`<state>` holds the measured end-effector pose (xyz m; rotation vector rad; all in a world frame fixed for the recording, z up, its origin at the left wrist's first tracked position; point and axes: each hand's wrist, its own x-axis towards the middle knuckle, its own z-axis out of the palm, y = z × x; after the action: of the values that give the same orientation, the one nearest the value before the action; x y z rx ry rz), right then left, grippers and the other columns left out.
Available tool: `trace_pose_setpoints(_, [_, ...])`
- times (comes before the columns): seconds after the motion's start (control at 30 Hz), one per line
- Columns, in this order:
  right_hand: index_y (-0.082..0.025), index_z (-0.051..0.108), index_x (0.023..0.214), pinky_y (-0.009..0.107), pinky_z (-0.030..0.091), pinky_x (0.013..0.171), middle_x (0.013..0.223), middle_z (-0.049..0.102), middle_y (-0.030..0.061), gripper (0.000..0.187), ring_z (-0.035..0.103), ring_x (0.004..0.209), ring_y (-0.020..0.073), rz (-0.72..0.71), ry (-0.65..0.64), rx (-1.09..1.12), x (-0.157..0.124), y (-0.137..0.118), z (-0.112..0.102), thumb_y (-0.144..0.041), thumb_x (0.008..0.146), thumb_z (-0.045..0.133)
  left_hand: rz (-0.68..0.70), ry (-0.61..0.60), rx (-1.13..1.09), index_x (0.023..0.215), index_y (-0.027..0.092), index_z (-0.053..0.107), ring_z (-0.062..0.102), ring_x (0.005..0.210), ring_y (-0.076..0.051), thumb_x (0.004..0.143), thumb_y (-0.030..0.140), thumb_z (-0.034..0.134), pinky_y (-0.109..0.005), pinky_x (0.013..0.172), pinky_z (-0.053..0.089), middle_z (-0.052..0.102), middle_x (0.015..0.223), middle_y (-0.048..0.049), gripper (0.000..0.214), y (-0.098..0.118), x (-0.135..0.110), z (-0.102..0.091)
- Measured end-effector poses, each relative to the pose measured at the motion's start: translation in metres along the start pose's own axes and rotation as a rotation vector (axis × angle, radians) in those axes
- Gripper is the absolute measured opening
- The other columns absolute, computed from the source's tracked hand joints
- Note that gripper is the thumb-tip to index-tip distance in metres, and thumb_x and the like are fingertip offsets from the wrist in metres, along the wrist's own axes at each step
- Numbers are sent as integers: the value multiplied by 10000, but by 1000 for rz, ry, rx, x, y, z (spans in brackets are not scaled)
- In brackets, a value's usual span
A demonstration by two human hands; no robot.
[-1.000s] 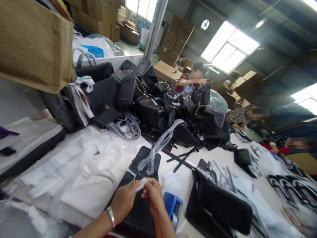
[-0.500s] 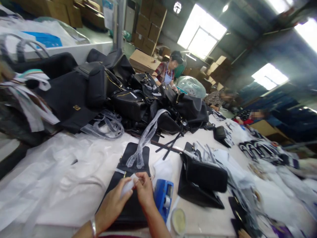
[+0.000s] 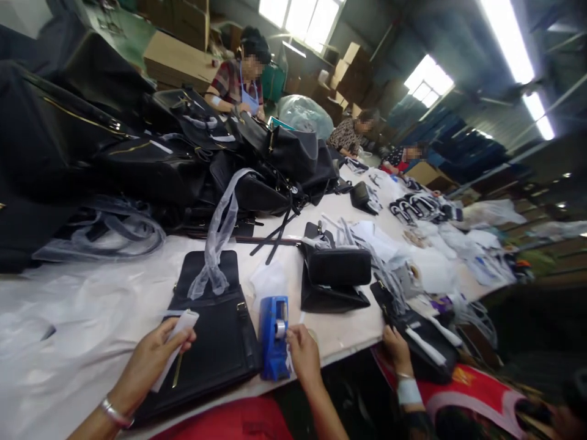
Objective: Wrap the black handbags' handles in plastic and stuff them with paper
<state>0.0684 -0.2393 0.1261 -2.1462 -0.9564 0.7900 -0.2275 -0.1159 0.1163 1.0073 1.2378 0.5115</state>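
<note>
A black bag (image 3: 215, 342) lies flat in front of me, its flap folded back, with a gold zip and a buckle showing. My left hand (image 3: 153, 360) is closed over the bag's left side, pinching a white wrapping strip (image 3: 187, 320) between thumb and fingers. Just right of the bag stands a blue tape dispenser (image 3: 270, 342) with a tape roll (image 3: 280, 329) in it. At its near right side my right hand (image 3: 303, 354) pinches what looks like the tape's end. A clear plastic-wrapped strap (image 3: 224, 238) trails over the bag's flap.
Black bags (image 3: 137, 165) are heaped at the back left. Another black bag (image 3: 337, 275) stands right of the dispenser. A co-worker's hand (image 3: 397, 348) touches a black bag (image 3: 426, 345) at the right. Crumpled white sheeting (image 3: 92, 342) covers the left. More people sit across the table.
My right hand has left the white strip and moved right to the tape dispenser. My left hand keeps the strip. The view has swung right, bringing a co-worker's arm into sight.
</note>
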Motion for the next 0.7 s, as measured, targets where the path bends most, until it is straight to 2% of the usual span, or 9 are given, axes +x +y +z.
trace_pose_setpoints(0.03, [-202, 629, 740, 276, 413, 604, 640, 627, 14, 233, 581, 600, 184, 28, 2, -13, -5, 18, -12, -390, 830, 523, -4, -5, 15, 1061, 163, 584, 657, 796, -207, 758, 545, 639, -284, 744, 519, 699, 880, -45, 491, 0, 1, 1])
trace_pose_setpoints(0.1, [-201, 629, 666, 272, 401, 587, 612, 625, 15, 258, 579, 596, 193, 65, -31, -8, -17, 45, -21, -426, 784, 582, -8, -9, 49, 1046, 159, 595, 661, 793, -212, 751, 550, 642, -289, 737, 525, 698, 875, -45, 491, 0, 3, 4])
trace_pose_setpoints(0.2, [-206, 668, 730, 270, 412, 611, 680, 656, 20, 261, 599, 651, 201, 102, -77, 35, -32, 65, -14, -451, 775, 591, -17, -1, 80, 1024, 158, 610, 662, 780, -207, 742, 550, 650, -284, 726, 532, 699, 859, -40, 485, 3, 4, 8])
trace_pose_setpoints(0.27, [-214, 677, 771, 278, 417, 658, 739, 658, 22, 255, 599, 704, 204, 102, -86, 45, -35, 68, -6, -450, 787, 582, -24, 17, 71, 1010, 158, 618, 666, 779, -201, 727, 549, 665, -269, 719, 539, 707, 853, -40, 484, 6, 3, 11])
trace_pose_setpoints(0.33, [-216, 669, 733, 283, 412, 691, 752, 638, 20, 245, 584, 724, 203, 85, -64, 27, -36, 67, -2, -445, 779, 598, -32, 43, 51, 992, 161, 629, 674, 780, -200, 697, 543, 694, -256, 706, 547, 718, 845, -40, 487, 7, 1, 12])
trace_pose_setpoints(0.43, [-208, 635, 656, 275, 404, 684, 714, 609, 12, 277, 562, 698, 193, 71, 11, 34, -41, 60, -2, -456, 775, 607, -42, 68, 33, 980, 162, 640, 683, 776, -198, 674, 521, 725, -246, 692, 557, 726, 837, -38, 479, 9, -2, 12])
trace_pose_setpoints(0.57, [-200, 632, 692, 250, 396, 640, 668, 615, -1, 313, 551, 661, 171, 80, 40, 150, -61, 49, -4, -482, 815, 570, -38, 47, -8, 974, 156, 633, 678, 754, -184, 701, 491, 717, -240, 656, 560, 725, 873, -52, 441, 9, -4, 10])
trace_pose_setpoints(0.63, [-188, 624, 700, 233, 379, 566, 624, 611, -6, 347, 520, 583, 142, 144, -2, 264, -73, 48, -1, -510, 816, 567, -31, 32, -45, 975, 151, 633, 679, 761, -184, 696, 476, 728, -241, 659, 562, 723, 888, -59, 438, 8, -4, 8])
trace_pose_setpoints(0.7, [-173, 602, 666, 213, 335, 467, 564, 586, -11, 399, 453, 472, 103, 278, -42, 426, -81, 52, 3, -562, 750, 625, -30, 10, -85, 993, 150, 635, 681, 789, -183, 690, 462, 742, -241, 695, 562, 724, 907, -61, 449, 7, -3, 7])
